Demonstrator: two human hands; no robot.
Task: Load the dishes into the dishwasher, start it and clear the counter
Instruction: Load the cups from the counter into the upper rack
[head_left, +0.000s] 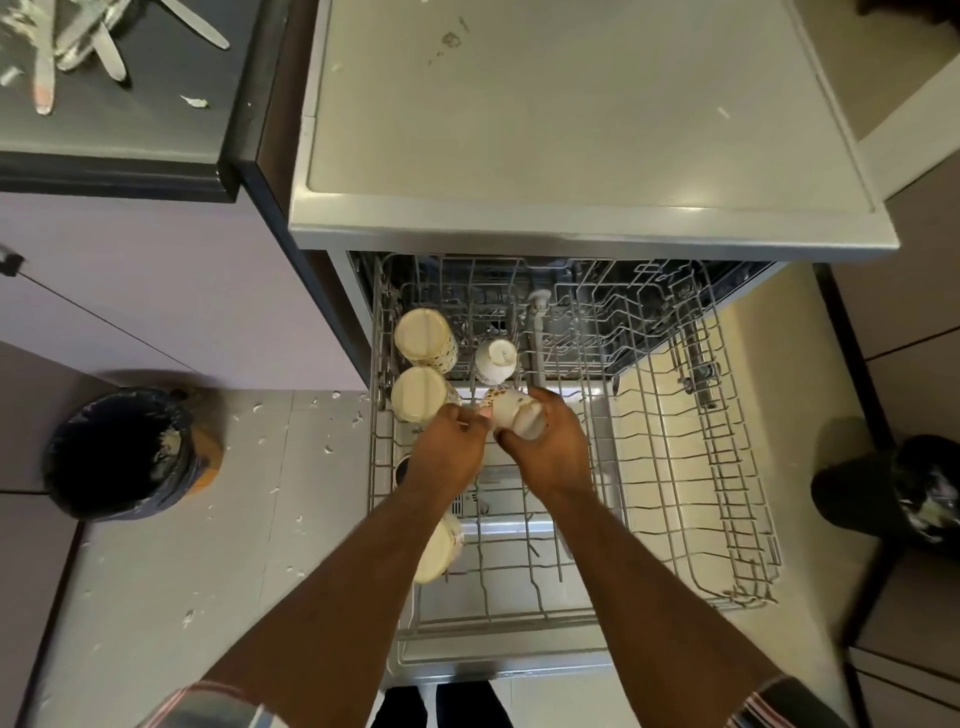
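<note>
The dishwasher's upper wire rack (691, 467) is pulled out below me. Both my hands meet over its left half on a small white patterned cup (511, 413), which lies tilted. My right hand (545, 441) grips the cup's body. My left hand (449, 447) pinches its near edge. Two cream cups (423, 338) (418, 392) stand upside down in the left row, a small white cup (496, 358) beside them. Another cream cup (439, 545) lies under my left forearm.
The dishwasher's grey top (571, 130) is bare above the rack. Dirty knives (78, 52) lie on the dark counter at top left. A lined bin (124, 452) stands on the crumb-strewn floor at left, a dark bin (914, 483) at right.
</note>
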